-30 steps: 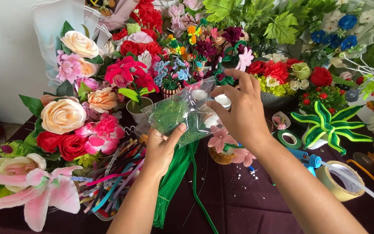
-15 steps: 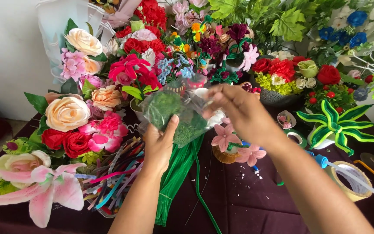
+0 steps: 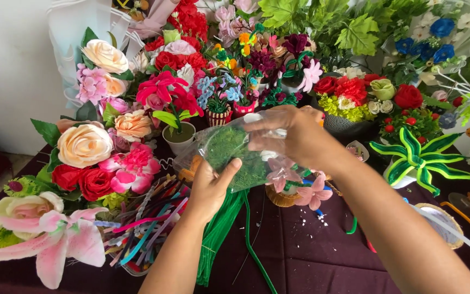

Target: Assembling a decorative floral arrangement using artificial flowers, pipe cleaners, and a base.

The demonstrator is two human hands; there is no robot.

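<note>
Item: clear plastic bag (image 3: 235,155) of green filling, held in both hands above the worktop (image 3: 311,256). Change since half a second ago: the bag sits slightly lower and more level, and the right hand (image 3: 295,136) has drawn in over its upper right end, where before it reached further toward the flowers. Position against the grip: the left hand (image 3: 210,185) supports the bag from below, thumb pressed up across its front face, grip clamped on the lower edge; the right hand covers the top right corner from above, fingers curled and clamped on the plastic. The bag spans the gap between the two hands, tilted with its right end higher. Appearance: thin, crinkled, see-through film with white glare, packed with dark green mossy material; a small orange patch shows at its lower left. Surroundings: a bundle of green pipe cleaners (image 3: 218,234) lies on the dark maroon cloth directly beneath the bag; a tray of mixed coloured pipe cleaners (image 3: 142,228) lies to the left; pink handmade flowers (image 3: 305,188) stand just right of the bag; a roll of tape (image 3: 436,223) lies further right.
</note>
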